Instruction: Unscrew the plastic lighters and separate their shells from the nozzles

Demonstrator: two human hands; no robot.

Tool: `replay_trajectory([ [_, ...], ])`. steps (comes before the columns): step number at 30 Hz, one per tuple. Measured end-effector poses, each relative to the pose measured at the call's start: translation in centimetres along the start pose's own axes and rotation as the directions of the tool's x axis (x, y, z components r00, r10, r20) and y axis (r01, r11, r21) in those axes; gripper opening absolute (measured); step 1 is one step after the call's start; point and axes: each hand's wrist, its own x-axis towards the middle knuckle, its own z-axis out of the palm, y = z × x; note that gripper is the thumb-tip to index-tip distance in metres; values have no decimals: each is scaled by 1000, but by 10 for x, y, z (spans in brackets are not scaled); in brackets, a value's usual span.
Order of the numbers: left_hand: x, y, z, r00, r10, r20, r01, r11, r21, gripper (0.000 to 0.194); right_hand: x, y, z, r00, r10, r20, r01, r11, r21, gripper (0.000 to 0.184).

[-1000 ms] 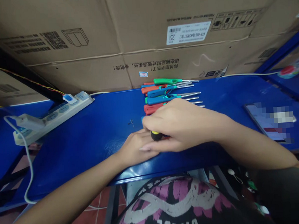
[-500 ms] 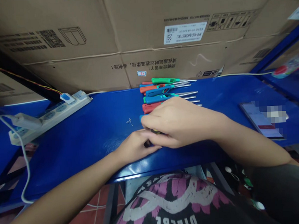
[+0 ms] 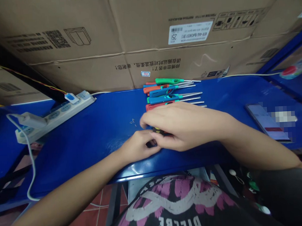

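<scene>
My left hand [image 3: 139, 145] is closed low over the blue table, its fingertips meeting those of my right hand. What it grips is hidden by the fingers. My right hand [image 3: 178, 126] is bent over from the right, closed on a black-and-yellow handle [image 3: 157, 130] of which only a small part shows. Several tiny metal pieces that look like screws [image 3: 133, 122] lie just beyond my left hand. Behind my right hand is a row of long-nosed gas lighters, among them a green lighter [image 3: 168, 81], a blue lighter [image 3: 162, 98] and a partly covered red lighter [image 3: 153, 106].
A tall cardboard box [image 3: 88, 72] stands along the back of the blue table [image 3: 74, 147]. At the left lies a white power strip [image 3: 57, 114] with a plugged-in charger and cable. A phone [image 3: 265, 120] lies at the right, and a bottle [image 3: 293, 70] is farther right.
The blue tip seen earlier at my right fingertips is now out of sight. My right index finger has shifted slightly. Both hands stay together, and the whole view has moved a little.
</scene>
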Motion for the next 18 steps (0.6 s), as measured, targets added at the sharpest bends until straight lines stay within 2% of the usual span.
replay_trajectory([
  [2, 0, 0, 0, 1000, 5, 13, -5, 1000, -8, 11, 1, 0, 1, 1000, 13, -11, -13, 1000, 27, 27],
  [5, 0, 0, 0, 1000, -7, 10, 7, 1000, -10, 13, 3, 1, 2, 998, 57, 7, -57, 998, -25, 26],
  [9, 0, 0, -1, 1000, -9, 7, 9, 1000, -24, 14, 3, 2, 3, 999, 3, -39, -3, 1000, -20, 25],
  [13, 0, 1, -3, 999, -18, 35, 19, 999, -34, 14, 2, 1, 3, 999, 26, -26, -26, 1000, -13, 30],
  [16, 1, 1, -3, 999, -15, 37, 17, 998, -59, 11, 1, 0, 1, 998, -21, -51, 19, 1000, -24, 27],
  [18, 1, 1, -3, 999, -21, 28, 23, 998, -59, 10, 1, -1, 0, 1000, -14, -23, 13, 999, -45, 24],
])
